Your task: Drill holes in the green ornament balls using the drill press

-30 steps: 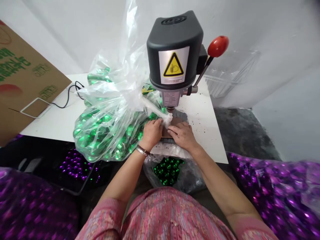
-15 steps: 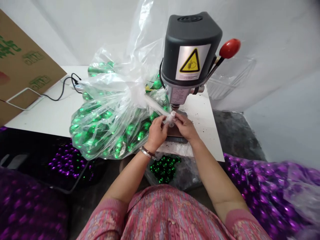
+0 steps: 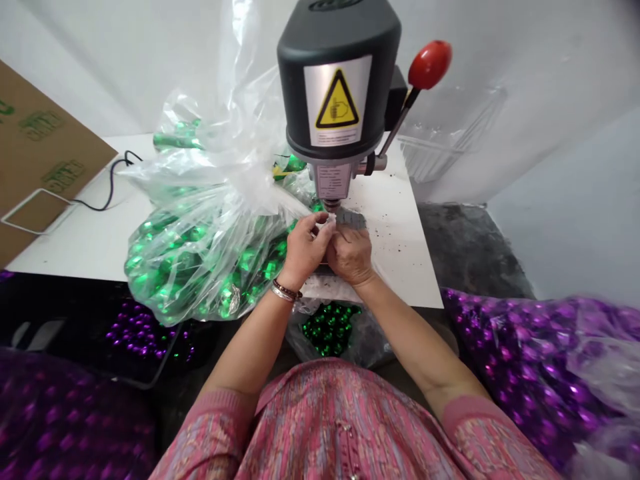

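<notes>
Head view, then, and it's the only one to follow: two bare hands right under the press (image 3: 330, 37), and that's the spot to watch! The left hand (image 3: 306, 248) has thumb and finger clamped on a whitish plastic tail (image 3: 332, 219), which seems to run from the neck of the bag (image 3: 200, 260). The right hand (image 3: 351, 257) is tucked close beside it, fingers curled in; whether they grip anything, I can't tell from here. The bag sits on the table (image 3: 395, 263), left of the press, bulging with shiny green balls (image 3: 247, 259)

Now, the danger — those fingertips are just below the chuck (image 3: 333, 204). I can't say whether it's turning; if it is, loose plastic could wind in and drag a finger along. Neither hand is on the lever (image 3: 430, 65), but an elbow or sleeve knocking it might bring the chuck down on them. The bag hangs near the front edge too, so a hard tug on that tail could tip it over — or split thin plastic and spill the balls, with the bracelets (image 3: 285, 292) on the left wrist one more thing to snag
</notes>
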`<move>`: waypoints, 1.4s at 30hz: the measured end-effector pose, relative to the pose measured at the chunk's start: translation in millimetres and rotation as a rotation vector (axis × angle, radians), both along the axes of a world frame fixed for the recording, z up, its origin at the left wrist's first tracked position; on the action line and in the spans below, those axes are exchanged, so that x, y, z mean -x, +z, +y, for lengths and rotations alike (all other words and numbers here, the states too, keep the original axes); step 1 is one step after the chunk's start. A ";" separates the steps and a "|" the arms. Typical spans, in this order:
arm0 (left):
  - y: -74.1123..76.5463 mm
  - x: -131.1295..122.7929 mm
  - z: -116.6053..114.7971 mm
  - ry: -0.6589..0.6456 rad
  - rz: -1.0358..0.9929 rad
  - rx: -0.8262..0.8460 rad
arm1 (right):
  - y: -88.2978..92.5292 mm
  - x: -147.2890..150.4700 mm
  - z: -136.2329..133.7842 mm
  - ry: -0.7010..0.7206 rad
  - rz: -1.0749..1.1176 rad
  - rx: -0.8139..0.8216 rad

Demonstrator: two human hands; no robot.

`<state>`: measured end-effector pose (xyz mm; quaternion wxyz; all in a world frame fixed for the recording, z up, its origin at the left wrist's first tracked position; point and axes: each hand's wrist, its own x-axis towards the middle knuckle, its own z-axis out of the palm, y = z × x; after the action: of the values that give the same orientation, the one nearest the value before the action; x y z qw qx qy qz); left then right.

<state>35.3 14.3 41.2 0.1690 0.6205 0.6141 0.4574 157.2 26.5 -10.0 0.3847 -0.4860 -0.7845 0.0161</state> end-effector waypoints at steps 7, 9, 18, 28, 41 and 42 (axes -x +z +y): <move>11.8 -13.5 9.5 0.092 0.070 0.005 | -2.9 14.5 -7.8 -0.016 0.119 0.060; 13.2 -12.0 10.3 0.069 0.088 -0.006 | 0.3 6.3 -5.1 0.014 0.165 0.089; -8.7 6.2 -19.9 0.113 0.346 0.067 | 31.3 -36.7 62.6 0.536 0.257 0.434; -32.5 22.8 11.6 0.149 0.312 -0.074 | 43.1 -41.7 84.9 0.661 -0.010 0.492; -16.2 24.1 29.0 -0.133 0.282 0.080 | 11.4 -30.7 52.3 0.231 0.022 0.331; -17.6 25.9 20.8 -0.145 0.345 0.080 | 8.8 -29.0 48.5 0.210 0.029 0.330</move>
<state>9.5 35.2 23.6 0.1182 0.7251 0.6055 0.3059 186.1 75.0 -1.3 0.3073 -0.4579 -0.8119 0.1916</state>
